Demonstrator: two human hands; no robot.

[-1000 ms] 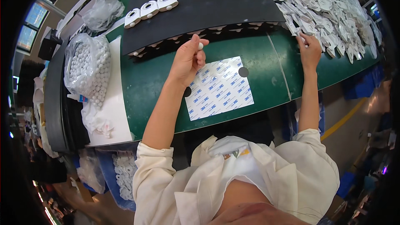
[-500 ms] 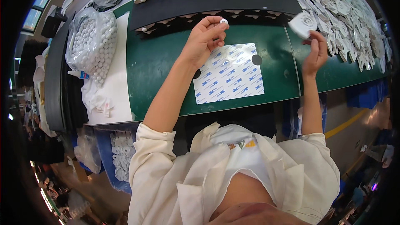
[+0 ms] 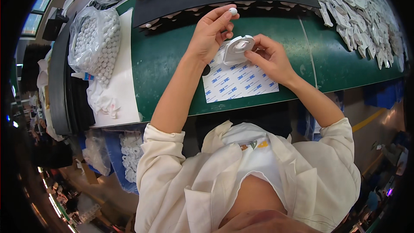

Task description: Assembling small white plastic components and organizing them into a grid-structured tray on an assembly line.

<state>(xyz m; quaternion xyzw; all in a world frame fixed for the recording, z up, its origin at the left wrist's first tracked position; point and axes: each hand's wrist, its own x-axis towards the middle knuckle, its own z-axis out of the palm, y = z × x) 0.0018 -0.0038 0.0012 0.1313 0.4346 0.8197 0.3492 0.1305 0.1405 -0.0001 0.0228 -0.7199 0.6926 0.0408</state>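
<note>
A white ball [image 3: 233, 11] is pinched by the left hand's [image 3: 208, 35] fingertips; a white ringed part [image 3: 235, 51] is clasped — between thumb and fingers — by the right hand [image 3: 274, 61], above the blue-printed sheet [image 3: 241, 83].

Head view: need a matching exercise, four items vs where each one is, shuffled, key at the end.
1. single white ball
2. white holed part
3. bag of white balls
4. heap of white parts

A. on the right side of the green table
B. in the right hand
C. toward the left edge of the view
D. at the fingertips of the left hand

Pairs: 1-D, 2-B, 3-C, 4-A
</note>
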